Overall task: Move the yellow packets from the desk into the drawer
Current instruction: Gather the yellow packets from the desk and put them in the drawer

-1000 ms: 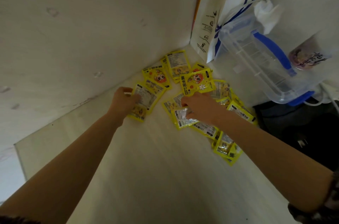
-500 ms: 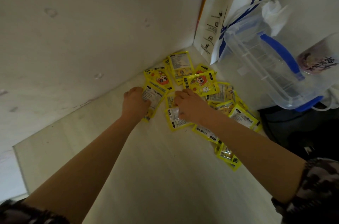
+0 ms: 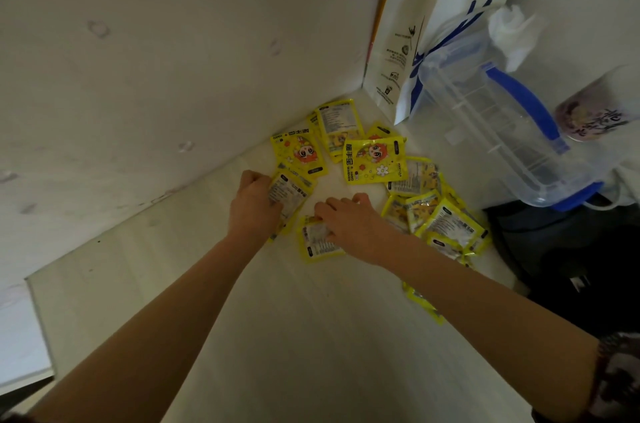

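At worktop [image 3: 311, 336] corner, both hands sit on the yellow packets [image 3: 374, 159]. Left hand [image 3: 254, 206] grips one packet [image 3: 289, 195] by its edge, fingers curled round it, label side up, packet tilted off the surface. Right hand [image 3: 349, 220] lies palm down with fingers curled, pressing and pinching a second packet [image 3: 317, 242] that lies flat just below the left hand's one. The two hands are close, almost touching.

Rest of the packets are scattered on the worktop in the corner: a few above the hands against the wall [image 3: 138, 58], two of them cartoon face up, others label side up. Another cluster overlaps just right of the right hand, and a few more poke out from under the right forearm nearer the camera. Drawer not in view.

Behind the packets a white paper bag [image 3: 446, 6] printed "coffee" stands in the corner. Just right of it is a clear plastic box [image 3: 485, 131] with a blue handle, tilted, some white tissue [image 3: 512, 31] above it. A cup [image 3: 592, 110] with purple print sits at the far right, dark bag [image 3: 571, 266] below it beside the worktop. Patterned sleeve [image 3: 620, 377] shows on the right arm.
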